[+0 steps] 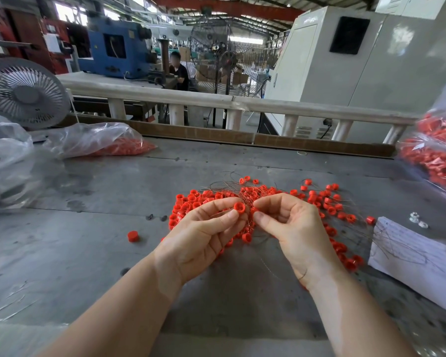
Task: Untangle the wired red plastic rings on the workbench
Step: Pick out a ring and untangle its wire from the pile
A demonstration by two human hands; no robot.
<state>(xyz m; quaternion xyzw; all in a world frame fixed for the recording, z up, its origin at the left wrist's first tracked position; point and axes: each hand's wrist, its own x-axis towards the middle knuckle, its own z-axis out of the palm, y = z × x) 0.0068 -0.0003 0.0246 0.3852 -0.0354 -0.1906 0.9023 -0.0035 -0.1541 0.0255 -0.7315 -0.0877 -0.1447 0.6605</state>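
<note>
Hands meet above a heap of red plastic rings (319, 202) strung on thin wire, lying mid-workbench (88, 253). Left hand (204, 235) pinches one ring (239, 206) between thumb and curled fingers. Right hand (291, 225), fingers curled, pinches another ring (254, 210) just beside it. A single loose ring (132, 236) lies to the left. Bags of rings (438, 155) sit far left and right; paper (417, 256) lies right.
</note>
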